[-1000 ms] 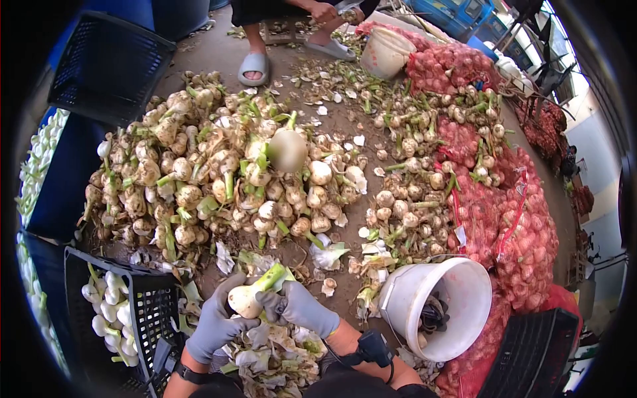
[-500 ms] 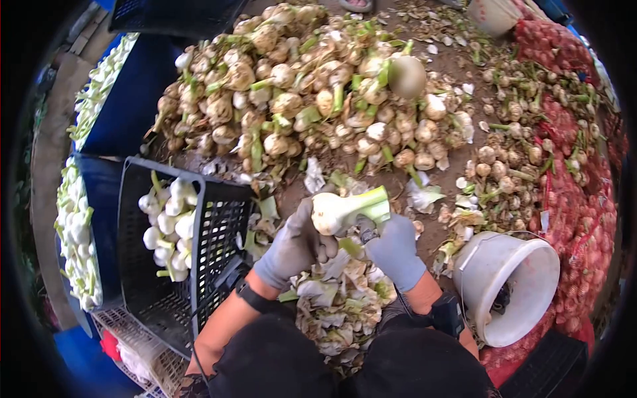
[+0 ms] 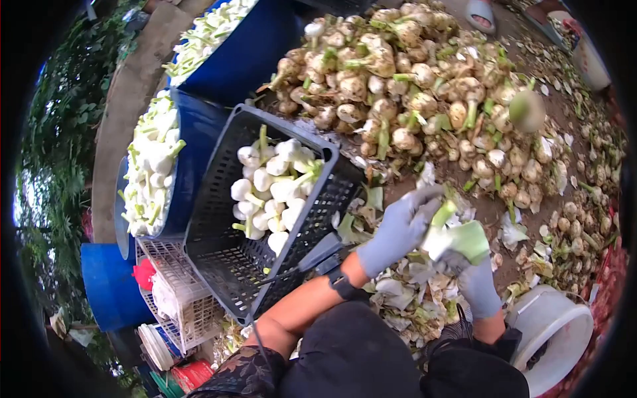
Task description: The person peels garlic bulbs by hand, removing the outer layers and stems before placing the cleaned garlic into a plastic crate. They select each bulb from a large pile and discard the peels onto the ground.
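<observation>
Both my hands wear grey gloves and meet over a heap of peeled skins [image 3: 415,298]. My left hand [image 3: 405,225] is closed around the top of a garlic bulb, beside its green stem [image 3: 443,213]. My right hand [image 3: 474,278] holds a pale green leaf sheath [image 3: 468,240] pulled away at the bulb's side. Glove fingers hide part of the bulb. To the left, a black crate [image 3: 222,192] holds cleaned white bulbs [image 3: 282,182].
Unpeeled garlic [image 3: 424,86] is piled ahead. Blue barrels [image 3: 192,159] with white bulbs stand left, near a wire basket [image 3: 189,308]. A white bucket [image 3: 567,331] sits at lower right. Another person's foot [image 3: 481,16] shows at the top.
The view has swung left, bringing more of the crate and barrels in. My left hand has moved onto the bulb's top, and a green sheath now hangs off in my right hand.
</observation>
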### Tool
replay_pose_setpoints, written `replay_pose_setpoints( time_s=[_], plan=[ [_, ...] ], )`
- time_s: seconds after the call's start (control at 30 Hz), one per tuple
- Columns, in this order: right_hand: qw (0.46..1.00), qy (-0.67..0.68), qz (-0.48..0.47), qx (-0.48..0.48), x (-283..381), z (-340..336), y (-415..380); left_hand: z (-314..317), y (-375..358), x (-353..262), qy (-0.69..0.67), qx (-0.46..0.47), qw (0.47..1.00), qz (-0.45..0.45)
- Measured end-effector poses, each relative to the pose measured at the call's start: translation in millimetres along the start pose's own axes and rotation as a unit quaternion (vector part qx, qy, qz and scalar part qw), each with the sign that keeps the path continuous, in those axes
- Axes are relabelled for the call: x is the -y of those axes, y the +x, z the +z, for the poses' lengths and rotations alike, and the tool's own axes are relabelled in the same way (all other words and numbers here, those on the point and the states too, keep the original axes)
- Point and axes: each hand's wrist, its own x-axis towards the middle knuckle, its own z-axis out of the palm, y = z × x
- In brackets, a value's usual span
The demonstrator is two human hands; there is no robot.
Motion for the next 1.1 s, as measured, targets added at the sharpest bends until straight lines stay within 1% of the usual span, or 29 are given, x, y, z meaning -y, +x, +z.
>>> replay_pose_setpoints(
  time_s=[0.03, 0.07, 0.1, 0.13, 0.17, 0.2, 0.23, 0.27, 0.3, 0.33, 0.4, 0.43, 0.47, 0.5, 0.57, 0.6, 0.63, 0.67, 0.7, 0.73, 0.77, 0.8, 0.83, 0.9, 0.93, 0.97, 1.0, 1.03, 1.1],
  plan=[
    [0.995, -0.097, -0.01, 0.024, -2.9, -6.2, -0.6, 1.0, -2.3, -7.5, 0.037, 0.051, 0.994, 0.084],
    [1.0, 0.026, -0.012, 0.012, -1.2, -1.5, 4.2, 4.2, -1.6, -11.8, 0.077, 0.061, 0.987, 0.131],
    [0.999, 0.005, -0.032, 0.026, -0.3, -2.4, 0.3, 8.6, -0.8, -15.4, 0.066, 0.077, 0.989, 0.109],
    [0.998, -0.015, -0.052, 0.04, 0.6, -3.4, -3.8, 10.7, 0.4, -12.5, 0.069, 0.083, 0.992, 0.063],
    [0.995, -0.079, -0.042, 0.048, 4.7, -8.1, -6.2, 11.5, -1.5, -10.7, -0.001, 0.058, 0.998, -0.033],
    [0.988, -0.142, -0.033, 0.058, 9.1, -12.9, -8.8, 9.1, -1.4, -27.5, -0.157, 0.066, 0.965, -0.2],
    [0.984, -0.172, 0.013, 0.053, 10.9, -21.0, -6.4, 12.0, -2.0, -19.0, -0.207, 0.011, 0.956, -0.206],
    [0.947, -0.316, -0.024, -0.059, 1.3, -31.1, 0.0, 6.9, -3.8, -17.7, -0.259, 0.015, 0.941, -0.216],
    [0.915, -0.382, -0.041, -0.127, 4.9, -38.0, 4.8, 2.6, -8.0, -12.8, -0.296, 0.062, 0.931, -0.202],
    [0.895, -0.425, -0.009, -0.138, -5.2, -51.2, 5.1, 1.8, -10.1, -13.8, -0.291, 0.083, 0.946, -0.117],
    [0.872, -0.467, 0.02, -0.147, -11.7, -57.0, 3.1, -2.2, -6.1, -19.8, -0.36, 0.067, 0.93, -0.035],
    [0.823, -0.566, 0.044, -0.022, -16.6, -49.2, -8.3, -5.9, -1.9, -23.5, -0.436, 0.035, 0.898, -0.044],
    [0.752, -0.648, 0.066, 0.103, -17.9, -42.7, -18.8, -21.4, 2.8, -28.7, -0.387, 0.054, 0.92, -0.019],
    [0.753, -0.646, 0.063, 0.103, -20.9, -40.3, -27.9, -27.4, 2.7, -39.5, -0.432, 0.015, 0.902, -0.001],
    [0.686, -0.676, 0.161, 0.217, -31.0, -31.5, -36.5, -41.9, 2.5, -60.4, -0.449, -0.098, 0.888, 0.011],
    [0.731, -0.648, 0.102, 0.187, -27.9, -35.0, -37.6, -55.3, 5.1, -54.1, -0.539, -0.079, 0.838, -0.022],
    [0.773, -0.615, 0.046, 0.153, -18.8, -37.0, -39.3, -59.4, 4.3, -52.4, -0.516, -0.085, 0.85, -0.057],
    [0.763, -0.626, 0.077, 0.142, 1.9, -30.0, -33.8, -53.4, 1.0, -50.4, -0.495, -0.074, 0.864, -0.047],
    [0.789, -0.604, -0.003, 0.108, 23.0, -23.1, -29.1, -45.3, -2.0, -45.9, -0.48, -0.058, 0.874, -0.04],
    [0.807, -0.581, -0.077, 0.068, 37.4, -16.9, -23.9, -47.0, -0.9, -37.2, -0.59, 0.03, 0.8, -0.108],
    [0.832, -0.519, -0.196, -0.011, 35.1, -12.1, -14.1, -36.5, 0.3, -38.7, -0.595, 0.037, 0.795, -0.111],
    [0.896, -0.409, -0.169, -0.029, 54.3, 1.8, -6.5, -23.8, 0.0, -43.0, -0.557, -0.006, 0.825, -0.094],
    [0.895, -0.412, -0.166, -0.032, 58.1, 12.0, 3.2, -15.6, -1.3, -45.6, -0.516, -0.051, 0.852, -0.076],
    [0.924, -0.371, -0.09, 0.039, 60.1, 26.3, 17.9, -12.7, -1.3, -42.6, -0.52, -0.01, 0.853, -0.041],
    [0.923, -0.372, -0.09, 0.039, 52.3, 28.1, 17.5, -14.9, -0.5, -36.5, -0.312, -0.025, 0.949, 0.022],
    [0.964, -0.233, -0.064, 0.114, 39.9, 28.9, 15.7, -18.7, 0.9, -32.7, -0.088, -0.041, 0.992, 0.084],
    [0.978, -0.092, -0.037, 0.184, 46.4, 33.9, 17.6, -26.3, 4.1, -32.6, -0.254, -0.126, 0.958, 0.046],
    [0.945, -0.155, -0.058, 0.284, 63.4, 30.3, 5.0, -37.8, 3.6, -33.6, -0.415, -0.202, 0.887, -0.003],
    [0.905, -0.272, -0.095, 0.313, 62.4, 23.3, -4.2, -82.3, -11.3, -61.0, -0.183, -0.257, 0.939, 0.136]
  ],
)
